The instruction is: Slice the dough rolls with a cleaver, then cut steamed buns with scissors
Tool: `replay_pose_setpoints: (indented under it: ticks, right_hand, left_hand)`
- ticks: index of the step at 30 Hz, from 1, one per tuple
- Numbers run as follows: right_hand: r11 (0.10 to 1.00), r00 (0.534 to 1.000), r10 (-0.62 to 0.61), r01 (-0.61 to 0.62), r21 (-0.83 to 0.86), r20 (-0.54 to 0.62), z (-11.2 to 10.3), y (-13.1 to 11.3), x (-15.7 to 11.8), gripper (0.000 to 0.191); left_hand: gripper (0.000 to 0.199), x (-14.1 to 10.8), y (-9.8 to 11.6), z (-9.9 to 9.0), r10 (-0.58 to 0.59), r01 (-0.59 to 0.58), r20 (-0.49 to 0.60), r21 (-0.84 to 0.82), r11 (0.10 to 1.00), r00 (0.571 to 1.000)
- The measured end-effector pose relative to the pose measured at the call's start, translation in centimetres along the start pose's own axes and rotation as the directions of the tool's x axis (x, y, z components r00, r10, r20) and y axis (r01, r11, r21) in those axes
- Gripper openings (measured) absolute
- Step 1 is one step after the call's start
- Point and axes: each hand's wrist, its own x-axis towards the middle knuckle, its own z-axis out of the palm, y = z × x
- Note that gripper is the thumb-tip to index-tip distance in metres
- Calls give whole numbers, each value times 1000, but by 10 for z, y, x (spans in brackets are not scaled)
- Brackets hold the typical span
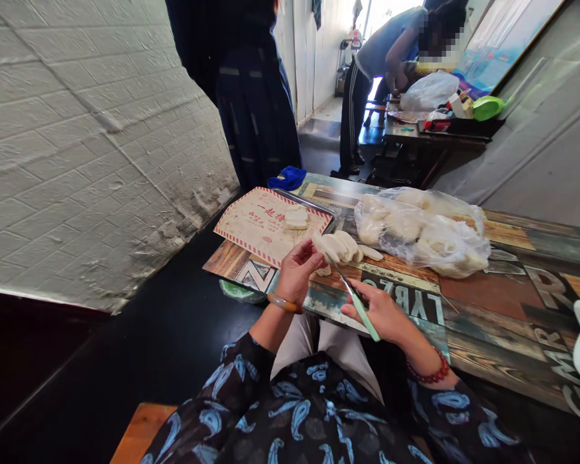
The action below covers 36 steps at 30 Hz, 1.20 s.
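My left hand (299, 265) pinches a pale white slice of bun (323, 247) at the table's near edge. In my right hand (379, 310) is a knife with a mint-green handle (366, 317). Its thin blade points up and left, with the tip close to the slice. Just beyond my hands, several white bun slices (345, 246) lie in an overlapping row on the tabletop. Farther left, a small stack of slices (296, 218) rests on a printed paper sheet (244, 216), which partly covers a metal tray (329, 216).
A clear plastic bag of buns (420, 229) lies right of the slices on the patterned table (488, 309). A blue cloth (288, 178) is at the far edge. One person (256, 96) stands behind the table; another person (391, 48) bends over a cluttered table.
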Motion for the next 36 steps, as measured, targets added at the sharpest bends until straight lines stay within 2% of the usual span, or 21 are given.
replay_pose_setpoints:
  ticks: [3, 6, 10, 19, 24, 36]
  right_hand:
    - [1000, 1000, -15, 15, -2, -11, 0, 1, 0, 61]
    - [999, 1000, -14, 13, -29, -15, 0, 1, 1, 62]
    - [998, 1000, -6, 5, -59, -19, 0, 2, 3, 65]
    - [998, 1000, -23, 23, -58, -1, 0, 1, 12, 66]
    - [998, 999, -52, 52, -20, 9, 1, -1, 14, 60]
    - [997, 999, -46, 48, 66, -27, 3, 7, 16, 51]
  left_hand:
    - [60, 1, -2, -2, 8, -8, 18, 16, 1000, 1000]
    - [62, 3, -6, -3, 23, -24, -22, 0, 1000, 999]
    - [52, 4, -8, -2, 67, -68, -86, -3, 998, 994]
    - [46, 6, -5, 0, 83, -81, -49, 37, 996, 995]
    - [46, 4, -6, 1, 45, -43, -75, 27, 999, 996]
    - [46, 11, -6, 6, 81, -77, -116, 45, 996, 990]
